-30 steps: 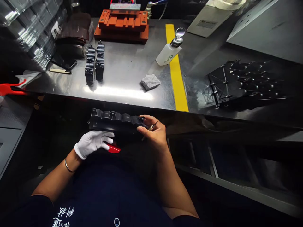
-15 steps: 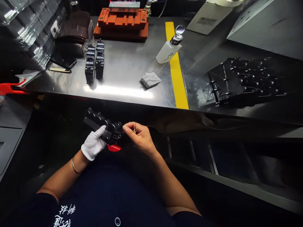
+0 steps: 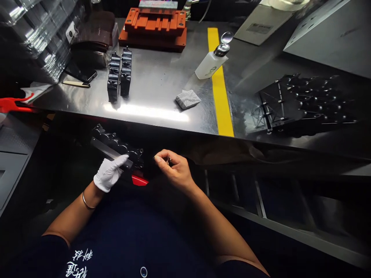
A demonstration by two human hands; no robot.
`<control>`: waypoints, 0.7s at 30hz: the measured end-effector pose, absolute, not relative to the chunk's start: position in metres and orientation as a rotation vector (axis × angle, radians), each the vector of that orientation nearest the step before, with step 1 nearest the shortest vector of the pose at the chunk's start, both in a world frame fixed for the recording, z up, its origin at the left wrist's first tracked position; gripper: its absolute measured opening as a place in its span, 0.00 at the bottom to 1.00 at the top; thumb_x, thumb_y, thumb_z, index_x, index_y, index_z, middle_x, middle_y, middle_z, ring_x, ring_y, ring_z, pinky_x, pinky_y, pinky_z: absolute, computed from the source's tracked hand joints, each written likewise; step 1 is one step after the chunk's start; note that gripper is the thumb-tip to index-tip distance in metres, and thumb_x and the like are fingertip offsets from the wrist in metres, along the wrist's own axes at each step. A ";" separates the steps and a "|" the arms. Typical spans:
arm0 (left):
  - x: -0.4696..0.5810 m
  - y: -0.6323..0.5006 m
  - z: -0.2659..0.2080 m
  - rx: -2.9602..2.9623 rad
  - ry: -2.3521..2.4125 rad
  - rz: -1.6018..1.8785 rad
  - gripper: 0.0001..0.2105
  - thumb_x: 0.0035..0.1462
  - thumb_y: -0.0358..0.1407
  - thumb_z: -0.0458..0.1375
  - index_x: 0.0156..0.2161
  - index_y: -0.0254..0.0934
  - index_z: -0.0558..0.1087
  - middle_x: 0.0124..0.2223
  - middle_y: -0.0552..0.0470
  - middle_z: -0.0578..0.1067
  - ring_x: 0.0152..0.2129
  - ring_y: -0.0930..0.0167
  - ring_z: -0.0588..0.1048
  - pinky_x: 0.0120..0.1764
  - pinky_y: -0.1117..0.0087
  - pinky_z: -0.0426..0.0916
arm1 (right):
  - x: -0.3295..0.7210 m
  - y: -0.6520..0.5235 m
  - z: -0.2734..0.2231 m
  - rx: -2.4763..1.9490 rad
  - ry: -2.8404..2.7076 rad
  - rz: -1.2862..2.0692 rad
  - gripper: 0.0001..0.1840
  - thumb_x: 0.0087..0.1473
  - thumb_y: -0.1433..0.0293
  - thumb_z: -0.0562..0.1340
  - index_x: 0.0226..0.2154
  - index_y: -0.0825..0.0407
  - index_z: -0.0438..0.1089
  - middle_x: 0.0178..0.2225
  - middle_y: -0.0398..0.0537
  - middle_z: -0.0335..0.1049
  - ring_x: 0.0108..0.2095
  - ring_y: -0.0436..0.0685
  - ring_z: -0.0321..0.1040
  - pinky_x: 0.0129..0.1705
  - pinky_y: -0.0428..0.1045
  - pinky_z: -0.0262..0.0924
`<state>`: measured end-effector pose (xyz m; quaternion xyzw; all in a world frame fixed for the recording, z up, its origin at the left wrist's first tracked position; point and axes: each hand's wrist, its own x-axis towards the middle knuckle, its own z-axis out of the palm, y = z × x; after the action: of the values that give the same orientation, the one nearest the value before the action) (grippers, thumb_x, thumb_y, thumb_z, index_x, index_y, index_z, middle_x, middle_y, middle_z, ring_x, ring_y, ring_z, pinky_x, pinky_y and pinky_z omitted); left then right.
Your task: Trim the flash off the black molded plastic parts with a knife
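My left hand [image 3: 108, 173], in a white glove, is closed around the lower edge of a black moulded part [image 3: 117, 146], its thumb lying over the smooth flat side. The part has a row of rounded hollows and small eyelets, and is held tilted in front of the bench. My bare right hand [image 3: 175, 168] is to the right of the part, apart from it, with thumb and forefinger pinched together. Something small and dark shows at the fingertips, and a bit of shiny metal lies among the curled fingers; I cannot make out what either is.
On the metal bench [image 3: 156, 92] stand two similar black parts [image 3: 120, 75], an orange fixture [image 3: 153, 29], a white pump bottle [image 3: 211, 63] and a folded grey cloth [image 3: 188, 99]. Several black parts [image 3: 315, 98] lie beyond the yellow tape [image 3: 222, 100]. Clear trays [image 3: 37, 38] are stacked at left.
My left hand has moved the black part left and slightly up. My right hand has shifted a little right, so the gap between its fingertips and the part has widened.
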<state>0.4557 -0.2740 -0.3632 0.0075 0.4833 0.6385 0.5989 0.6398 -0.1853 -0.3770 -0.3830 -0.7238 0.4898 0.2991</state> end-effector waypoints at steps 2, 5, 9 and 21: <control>0.449 -0.276 -0.362 0.016 1.114 1.421 0.08 0.39 0.27 0.69 0.28 0.33 0.77 0.29 0.54 0.79 0.26 0.74 0.77 0.33 0.76 0.72 | 0.644 -0.174 -0.383 -1.134 -1.991 1.111 0.14 0.56 0.58 0.58 0.28 0.51 0.67 0.23 0.43 0.65 0.22 0.49 0.60 0.24 0.45 0.54; 0.443 -0.279 -0.362 0.089 1.049 1.310 0.12 0.40 0.31 0.69 0.34 0.32 0.78 0.36 0.49 0.80 0.31 0.68 0.79 0.38 0.69 0.73 | 0.645 -0.168 -0.381 -0.981 -2.145 1.006 0.16 0.62 0.60 0.51 0.30 0.52 0.67 0.26 0.46 0.68 0.26 0.50 0.64 0.28 0.45 0.56; 0.445 -0.281 -0.360 0.219 0.963 1.187 0.17 0.41 0.33 0.69 0.40 0.32 0.78 0.39 0.46 0.80 0.35 0.63 0.79 0.40 0.66 0.73 | 0.639 -0.178 -0.362 -0.380 -2.315 1.073 0.23 0.61 0.52 0.51 0.28 0.53 0.66 0.22 0.44 0.64 0.23 0.49 0.59 0.27 0.45 0.53; 0.469 -0.276 -0.364 -0.099 0.901 1.300 0.07 0.52 0.28 0.61 0.38 0.34 0.76 0.35 0.52 0.80 0.32 0.71 0.79 0.40 0.73 0.73 | 0.632 -0.177 -0.374 -0.555 -2.286 0.719 0.27 0.59 0.49 0.51 0.20 0.52 0.63 0.20 0.44 0.58 0.23 0.50 0.54 0.25 0.47 0.47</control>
<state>0.4685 -0.2759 -0.3636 -0.0446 0.4049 0.5841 0.7020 0.6318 -0.1773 -0.3739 -0.2126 -0.8759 0.2753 0.3342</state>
